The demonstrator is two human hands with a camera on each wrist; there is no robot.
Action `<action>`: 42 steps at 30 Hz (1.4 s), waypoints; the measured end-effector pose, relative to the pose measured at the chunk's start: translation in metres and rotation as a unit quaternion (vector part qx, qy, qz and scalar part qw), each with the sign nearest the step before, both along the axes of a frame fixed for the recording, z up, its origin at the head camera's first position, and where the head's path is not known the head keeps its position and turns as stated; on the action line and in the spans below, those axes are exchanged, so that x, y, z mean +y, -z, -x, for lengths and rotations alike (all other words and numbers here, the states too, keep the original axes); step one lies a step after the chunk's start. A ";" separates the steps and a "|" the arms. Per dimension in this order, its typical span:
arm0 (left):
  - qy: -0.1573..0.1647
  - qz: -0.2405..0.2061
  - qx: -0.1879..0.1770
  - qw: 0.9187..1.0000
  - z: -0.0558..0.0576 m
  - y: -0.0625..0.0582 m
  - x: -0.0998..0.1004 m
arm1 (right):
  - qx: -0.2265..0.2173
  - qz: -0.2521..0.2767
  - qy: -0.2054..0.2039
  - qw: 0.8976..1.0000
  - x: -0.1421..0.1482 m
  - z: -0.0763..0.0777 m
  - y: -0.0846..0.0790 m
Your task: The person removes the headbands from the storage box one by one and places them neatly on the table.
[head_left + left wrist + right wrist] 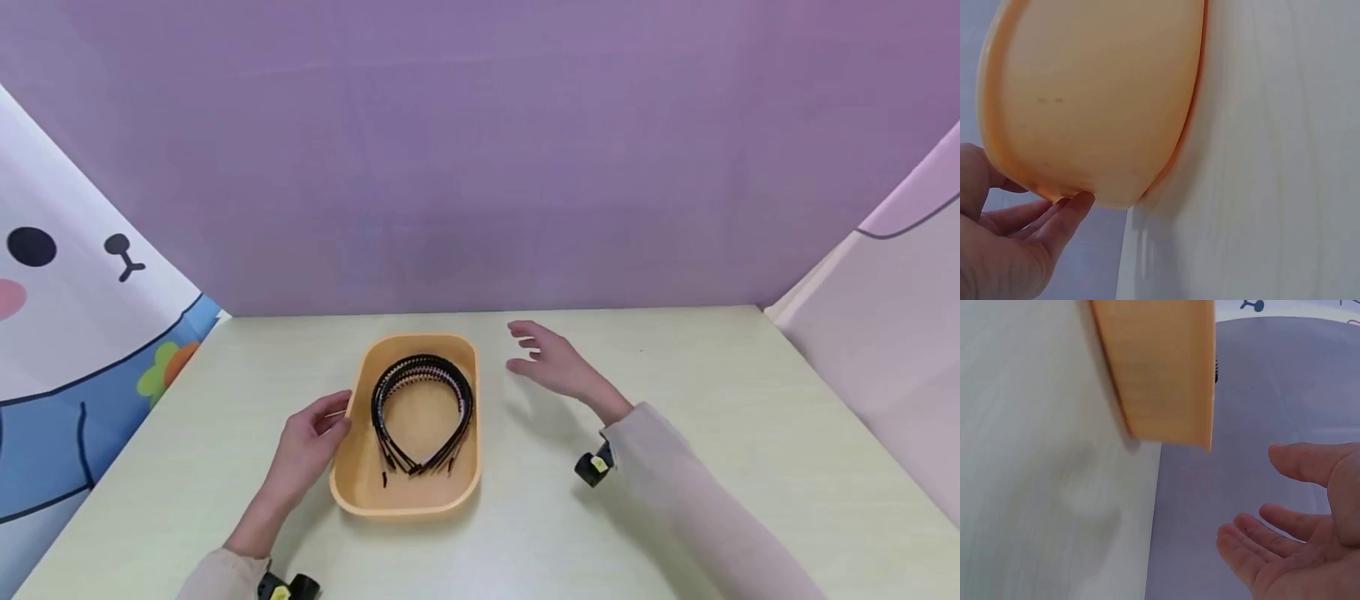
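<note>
A shallow yellow-orange plastic tray with rounded corners rests on the table. Inside it, several thin black headbands lie nested together, their toothed arcs toward the far end and their tips toward the near end. My left hand holds the tray's left side, thumb at the rim and fingertips against the outer wall. To the right of the tray, my right hand hovers above the table with fingers apart and nothing in it. The right wrist view shows its thumb and fingers spread, away from the tray wall.
The pale wood-grain table ends at a purple cloth backdrop. On the left hangs a cartoon-printed panel, and on the right a pale panel. A small black camera is strapped at the right wrist.
</note>
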State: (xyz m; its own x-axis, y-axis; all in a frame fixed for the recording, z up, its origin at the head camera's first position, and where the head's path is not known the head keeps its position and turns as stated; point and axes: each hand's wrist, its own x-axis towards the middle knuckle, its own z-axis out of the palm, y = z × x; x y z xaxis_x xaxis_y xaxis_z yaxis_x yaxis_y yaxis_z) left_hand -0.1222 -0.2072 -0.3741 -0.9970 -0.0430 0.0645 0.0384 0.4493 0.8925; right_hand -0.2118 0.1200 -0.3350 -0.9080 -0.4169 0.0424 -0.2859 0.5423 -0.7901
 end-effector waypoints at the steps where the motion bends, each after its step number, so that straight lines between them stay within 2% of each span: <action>1: -0.001 -0.001 -0.001 1.000 0.000 0.000 0.000 | 0.002 0.000 -0.002 1.000 -0.003 0.000 -0.001; 10: -0.004 0.002 -0.007 1.000 -0.002 -0.003 0.001 | -0.004 0.018 -0.027 0.999 -0.030 0.005 -0.008; 19: -0.013 0.008 -0.011 1.000 -0.003 -0.004 0.001 | 0.003 0.030 -0.061 0.998 -0.056 0.010 -0.007; 34: -0.013 0.000 -0.019 1.000 -0.004 -0.003 -0.001 | -0.005 -0.003 -0.075 0.997 -0.078 0.017 -0.003; 42: -0.023 -0.013 -0.039 0.999 -0.003 -0.002 -0.002 | -0.017 -0.029 -0.078 0.996 -0.086 0.022 -0.002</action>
State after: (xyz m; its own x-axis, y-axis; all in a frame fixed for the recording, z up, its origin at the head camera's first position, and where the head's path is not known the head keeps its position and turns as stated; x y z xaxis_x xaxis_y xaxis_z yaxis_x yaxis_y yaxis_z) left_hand -0.1190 -0.2097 -0.3717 -0.9959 -0.0893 -0.0153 -0.0520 0.4253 0.9035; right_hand -0.2339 0.0340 -0.3328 -0.8326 -0.5536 -0.0161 -0.3436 0.5392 -0.7689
